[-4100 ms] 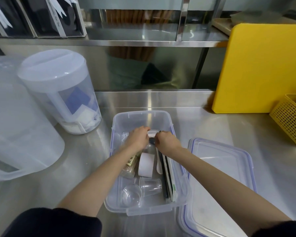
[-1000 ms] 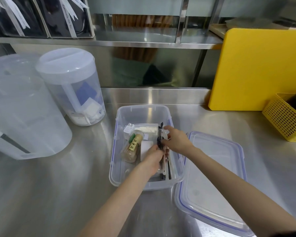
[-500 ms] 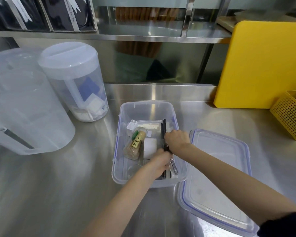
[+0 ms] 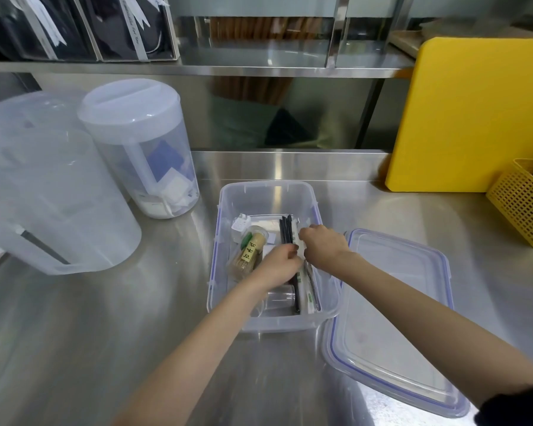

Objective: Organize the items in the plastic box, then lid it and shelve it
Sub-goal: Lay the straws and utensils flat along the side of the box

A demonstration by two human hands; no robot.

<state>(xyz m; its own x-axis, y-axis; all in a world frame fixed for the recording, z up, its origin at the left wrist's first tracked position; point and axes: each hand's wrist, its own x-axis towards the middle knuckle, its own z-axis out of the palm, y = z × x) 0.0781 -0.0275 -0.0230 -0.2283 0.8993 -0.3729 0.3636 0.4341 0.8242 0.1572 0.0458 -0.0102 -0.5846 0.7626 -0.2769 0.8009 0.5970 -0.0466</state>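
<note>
Your plastic box (image 4: 268, 192) sits open on the steel bench (image 4: 105, 302), its lid (image 4: 391, 333) lying just right of it. Both your left hand (image 4: 279, 265) and right hand (image 4: 322, 245) are inside, fingers curled on the long wrapped sticks (image 4: 306, 287) along the right wall; how firmly, I cannot tell.

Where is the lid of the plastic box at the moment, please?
In the head view, the lid lies flat on the steel counter, just right of the plastic box and under the right forearm.
</note>
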